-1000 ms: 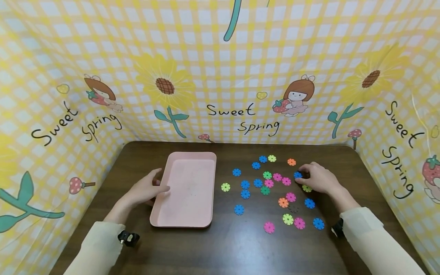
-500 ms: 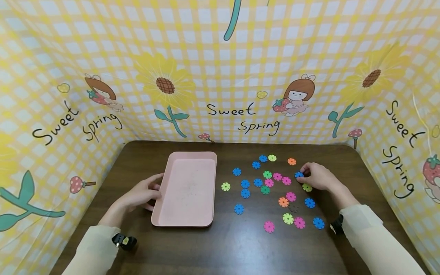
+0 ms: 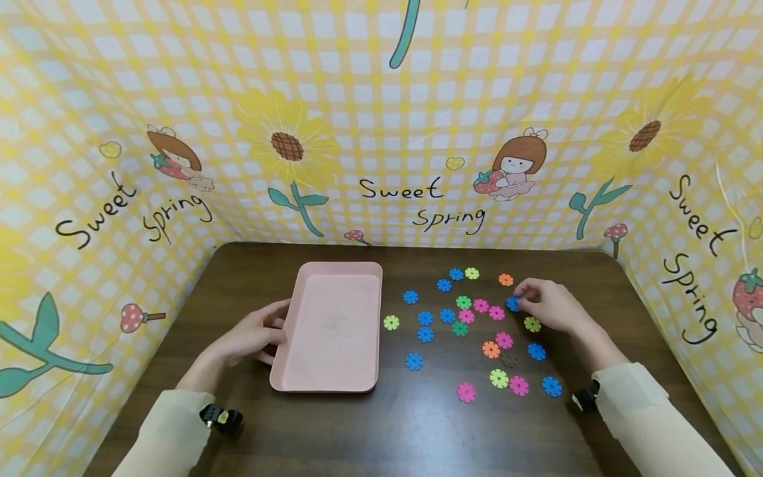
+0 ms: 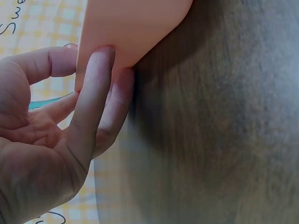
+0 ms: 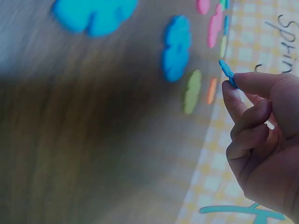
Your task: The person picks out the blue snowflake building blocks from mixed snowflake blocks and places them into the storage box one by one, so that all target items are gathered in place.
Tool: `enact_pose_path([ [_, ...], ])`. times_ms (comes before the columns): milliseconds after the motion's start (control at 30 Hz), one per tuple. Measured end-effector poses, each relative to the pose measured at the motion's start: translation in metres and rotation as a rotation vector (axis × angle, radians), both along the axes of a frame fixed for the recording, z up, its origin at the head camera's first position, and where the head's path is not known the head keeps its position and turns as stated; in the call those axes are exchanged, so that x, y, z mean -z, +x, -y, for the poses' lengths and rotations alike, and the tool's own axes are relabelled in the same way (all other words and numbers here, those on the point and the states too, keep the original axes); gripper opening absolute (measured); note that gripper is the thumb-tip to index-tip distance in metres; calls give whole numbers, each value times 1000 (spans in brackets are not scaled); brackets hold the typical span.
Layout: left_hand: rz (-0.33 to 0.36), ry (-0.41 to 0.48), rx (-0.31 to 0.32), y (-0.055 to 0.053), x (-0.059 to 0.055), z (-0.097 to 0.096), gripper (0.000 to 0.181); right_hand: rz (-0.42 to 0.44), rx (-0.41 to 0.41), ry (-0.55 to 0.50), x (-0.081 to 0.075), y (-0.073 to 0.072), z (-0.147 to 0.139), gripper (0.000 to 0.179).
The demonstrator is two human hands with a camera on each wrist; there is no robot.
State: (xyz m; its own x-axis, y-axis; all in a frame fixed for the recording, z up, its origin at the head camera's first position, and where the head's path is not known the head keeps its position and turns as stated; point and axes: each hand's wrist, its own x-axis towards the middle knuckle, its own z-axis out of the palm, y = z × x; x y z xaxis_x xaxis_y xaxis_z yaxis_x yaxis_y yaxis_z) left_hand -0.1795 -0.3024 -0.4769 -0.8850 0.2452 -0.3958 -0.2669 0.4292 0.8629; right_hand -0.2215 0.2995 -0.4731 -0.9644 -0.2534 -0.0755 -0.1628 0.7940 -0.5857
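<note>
My right hand point(image 3: 551, 306) pinches a blue notched plastic disc point(image 3: 512, 303) between thumb and index finger at the right of the scattered discs. In the right wrist view the disc point(image 5: 226, 71) stands edge-on out of the fingertips point(image 5: 230, 91), with the other fingers curled below. My left hand point(image 3: 250, 338) touches the left side of a pink rectangular tray point(image 3: 275, 377), its fingers against the outer wall. Seen from the left wrist, the fingertips point(image 4: 100, 58) press on the tray wall point(image 4: 135, 23). No discs lie inside the tray.
Several blue, pink, green, yellow-green and orange notched discs, such as this pink disc point(image 3: 467, 392), lie flat on the dark wooden table point(image 3: 417, 437) right of the tray. A small dark disc point(image 3: 509, 360) blends into the wood. A yellow checked cloth point(image 3: 387, 132) encloses the table's back and sides.
The tray has shifted slightly to the right with my left hand against it. The left thumb has slid back from over the tray to its edge. The right hand has lifted the blue disc slightly.
</note>
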Motion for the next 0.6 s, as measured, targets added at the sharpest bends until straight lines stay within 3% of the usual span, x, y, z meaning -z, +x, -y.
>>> enact_pose_path([
  [267, 5, -5, -14, 0, 0, -3, 86, -78, -36, -79, -12, 7, 38, 15],
  [600, -2, 31, 9, 0, 2, -1, 87, -57, -178, -205, -12, 18, 125, 13],
])
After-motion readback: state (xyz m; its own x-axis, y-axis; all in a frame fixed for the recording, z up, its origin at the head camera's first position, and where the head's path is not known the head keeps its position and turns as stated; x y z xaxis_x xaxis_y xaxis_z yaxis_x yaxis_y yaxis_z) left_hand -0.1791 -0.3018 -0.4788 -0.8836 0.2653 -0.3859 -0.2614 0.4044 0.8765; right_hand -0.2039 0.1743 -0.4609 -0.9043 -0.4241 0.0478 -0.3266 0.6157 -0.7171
